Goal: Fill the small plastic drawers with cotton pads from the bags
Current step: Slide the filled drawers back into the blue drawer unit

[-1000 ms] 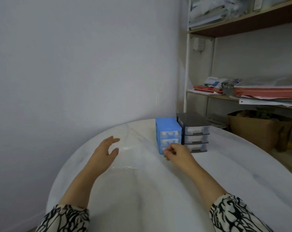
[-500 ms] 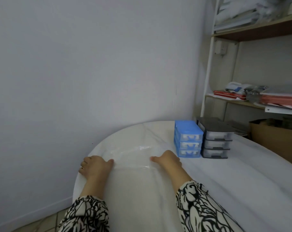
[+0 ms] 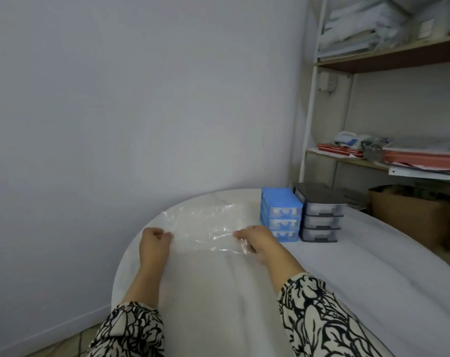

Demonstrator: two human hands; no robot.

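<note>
You faced a plain pale wall point(image 3: 141, 99) behind a round white bench point(image 3: 373, 279). To your right stood a shelf unit point(image 3: 389, 57) stacked with papers, a cardboard box point(image 3: 409, 215) below, possibly tiled floor point(image 3: 72, 341).

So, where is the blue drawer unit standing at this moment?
In the head view the blue drawer unit stands on the white table, right of centre, directly beside the black drawer unit and just beyond the right hand.
</note>
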